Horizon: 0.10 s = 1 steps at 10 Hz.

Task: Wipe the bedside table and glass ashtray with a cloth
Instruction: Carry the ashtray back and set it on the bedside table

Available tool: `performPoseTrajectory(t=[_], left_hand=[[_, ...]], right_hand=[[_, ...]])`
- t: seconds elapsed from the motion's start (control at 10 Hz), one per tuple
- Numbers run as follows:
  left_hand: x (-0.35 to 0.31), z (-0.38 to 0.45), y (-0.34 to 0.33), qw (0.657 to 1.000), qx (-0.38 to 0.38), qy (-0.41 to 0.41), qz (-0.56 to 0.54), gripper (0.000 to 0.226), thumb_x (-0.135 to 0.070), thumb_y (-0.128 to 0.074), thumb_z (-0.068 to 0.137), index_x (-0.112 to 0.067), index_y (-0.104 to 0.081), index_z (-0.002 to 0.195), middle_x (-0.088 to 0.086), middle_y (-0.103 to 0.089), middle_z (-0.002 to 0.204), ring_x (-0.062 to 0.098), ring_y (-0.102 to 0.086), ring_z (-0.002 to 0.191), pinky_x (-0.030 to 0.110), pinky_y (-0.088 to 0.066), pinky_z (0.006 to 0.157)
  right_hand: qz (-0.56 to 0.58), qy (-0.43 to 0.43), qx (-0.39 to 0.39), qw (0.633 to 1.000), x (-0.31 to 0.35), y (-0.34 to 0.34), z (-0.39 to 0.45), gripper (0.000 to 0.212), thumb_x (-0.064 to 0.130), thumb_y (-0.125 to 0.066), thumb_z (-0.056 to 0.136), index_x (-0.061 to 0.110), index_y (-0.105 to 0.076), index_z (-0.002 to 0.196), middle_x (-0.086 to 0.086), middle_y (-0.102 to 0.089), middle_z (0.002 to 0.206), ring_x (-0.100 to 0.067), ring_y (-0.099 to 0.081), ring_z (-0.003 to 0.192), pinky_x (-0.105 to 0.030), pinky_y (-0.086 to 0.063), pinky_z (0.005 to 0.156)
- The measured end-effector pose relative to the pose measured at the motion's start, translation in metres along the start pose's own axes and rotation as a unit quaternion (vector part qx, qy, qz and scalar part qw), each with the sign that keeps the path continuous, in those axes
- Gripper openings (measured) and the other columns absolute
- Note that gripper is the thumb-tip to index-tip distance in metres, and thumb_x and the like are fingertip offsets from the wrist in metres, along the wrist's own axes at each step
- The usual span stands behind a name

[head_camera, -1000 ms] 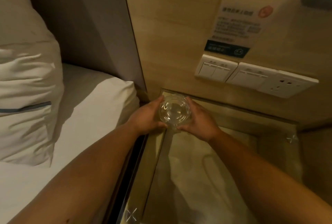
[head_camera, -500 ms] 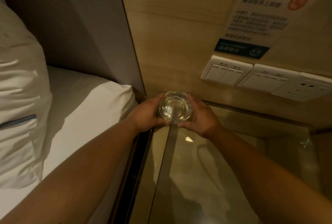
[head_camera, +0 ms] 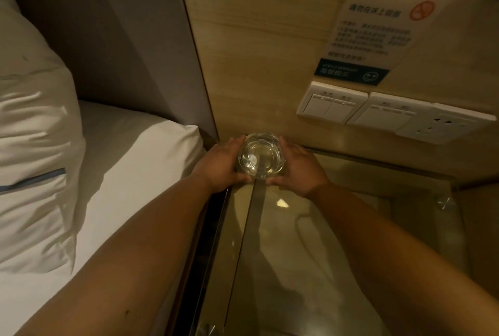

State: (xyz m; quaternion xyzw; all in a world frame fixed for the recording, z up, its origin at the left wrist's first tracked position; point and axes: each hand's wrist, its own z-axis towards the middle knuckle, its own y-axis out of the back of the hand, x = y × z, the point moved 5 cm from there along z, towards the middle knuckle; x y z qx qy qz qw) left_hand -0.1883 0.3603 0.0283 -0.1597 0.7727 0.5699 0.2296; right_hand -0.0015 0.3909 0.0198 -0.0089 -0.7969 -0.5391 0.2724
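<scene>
Two bare forearms enter from the lower edge and reach forward over the bedside table (head_camera: 310,268), whose glass top reflects the light and shows a metal strip (head_camera: 251,227) running front to back beneath it. A small metal fitting (head_camera: 445,202) sits at its right far corner.

Left of the table: a bed with a white sheet (head_camera: 129,173) and a white pillow (head_camera: 35,146) with a blue piping line.

At the table's far left corner, against the wall: one round, clear glass ashtray (head_camera: 260,157), upright. Whether it rests on the glass or is just lifted cannot be told.

Left hand (head_camera: 220,164): curled round the ashtray's left side, thumb along the near rim. Right hand (head_camera: 299,171): grips the right side likewise, thumb at the near rim.

Behind, on the wood-grain wall panel (head_camera: 256,52): a double light switch (head_camera: 331,102), a second switch plate (head_camera: 388,113), a power socket (head_camera: 442,124) in a row; above them a printed no-smoking notice (head_camera: 378,30) with a dark footer band. A grey padded headboard (head_camera: 121,39) stands behind the bed.
</scene>
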Motion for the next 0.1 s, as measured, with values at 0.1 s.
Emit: performPoseTrajectory(t=[0.1], left_hand=[[-0.0108,-0.0099,0.0053,0.998,0.009,0.018,0.057,0.112,-0.051,-0.076,0.07,-0.021,-0.005,0.152,0.005,-0.018,0.158,0.019,-0.012,0.146,0.043,-0.011,0.117]], right_hand=[[-0.022,-0.002,-0.004,1.0,0.0061,0.0102,-0.0075,0.118,0.06,-0.077,0.062,0.025,-0.007,0.151,-0.008,-0.034,0.151,-0.028,-0.031,0.137,-0.041,-0.027,0.111]])
